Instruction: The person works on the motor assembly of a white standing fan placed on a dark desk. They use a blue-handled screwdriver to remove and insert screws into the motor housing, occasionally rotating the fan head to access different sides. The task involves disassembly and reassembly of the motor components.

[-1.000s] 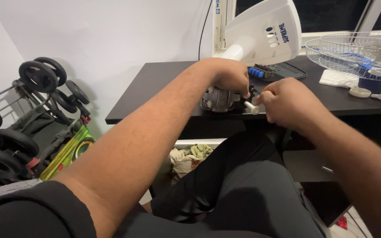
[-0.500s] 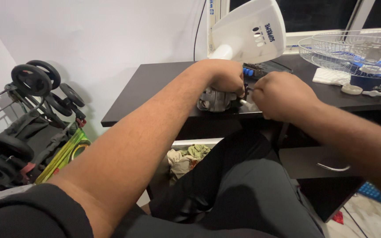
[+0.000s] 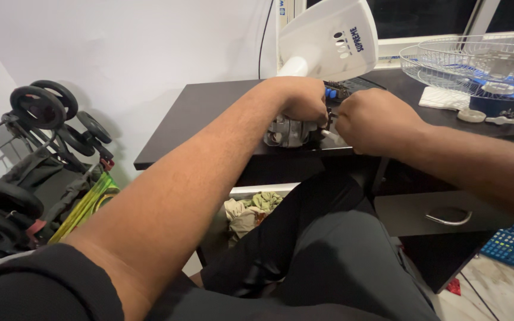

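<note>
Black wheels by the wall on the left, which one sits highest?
The upper rear wheel, topmost of the group, against the white wall; the others sit lower or farther toward the left edge.

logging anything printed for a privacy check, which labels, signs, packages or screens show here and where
Fan base label: dark blue lettering running up the right side of the white tilted fan base, at the back of the black desk.
Window sticker: small blue-and-white strip at the top edge, on the frame left of the fan base.
No screens or packages show.
</note>
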